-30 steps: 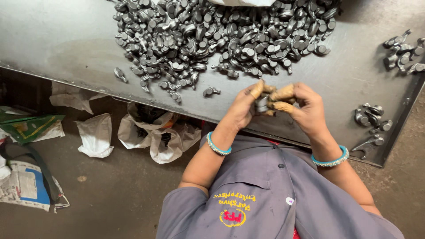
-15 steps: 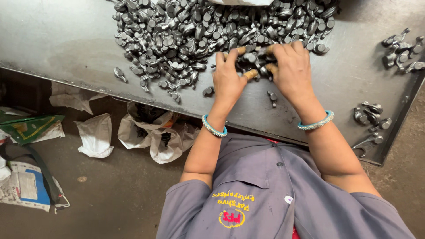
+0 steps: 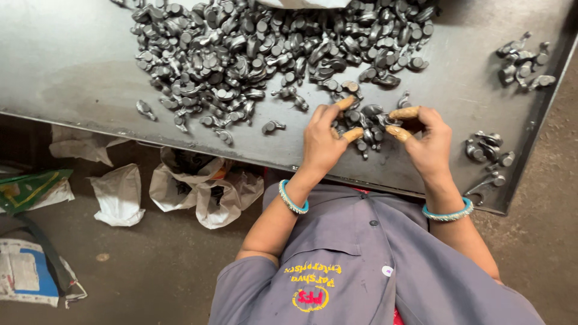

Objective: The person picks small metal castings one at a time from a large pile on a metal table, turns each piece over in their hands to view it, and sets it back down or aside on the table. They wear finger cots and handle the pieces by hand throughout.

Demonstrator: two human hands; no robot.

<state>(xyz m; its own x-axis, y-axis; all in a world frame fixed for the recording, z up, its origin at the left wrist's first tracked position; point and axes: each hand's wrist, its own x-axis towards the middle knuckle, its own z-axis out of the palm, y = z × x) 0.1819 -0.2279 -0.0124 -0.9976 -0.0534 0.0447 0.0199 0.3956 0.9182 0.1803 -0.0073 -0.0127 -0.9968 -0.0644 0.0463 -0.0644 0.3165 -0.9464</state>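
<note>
Both hands have drawn back from the big heap, the left hand [image 3: 322, 141] and right hand [image 3: 428, 143] loosely curled around a small cluster of metal parts [image 3: 366, 123]. Whether either grips one is unclear. White plastic bags [image 3: 198, 189] lie on the floor below the table [image 3: 72, 66].

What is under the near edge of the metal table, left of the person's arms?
Below the metal table edge, crumpled white plastic bags lie on the floor, one more bag farther left. Whatever sits deeper under the tabletop is covered and cannot be seen.

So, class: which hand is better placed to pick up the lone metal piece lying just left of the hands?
Probably the left hand: the lone metal piece lies beside it; the right hand is farther off.
</note>
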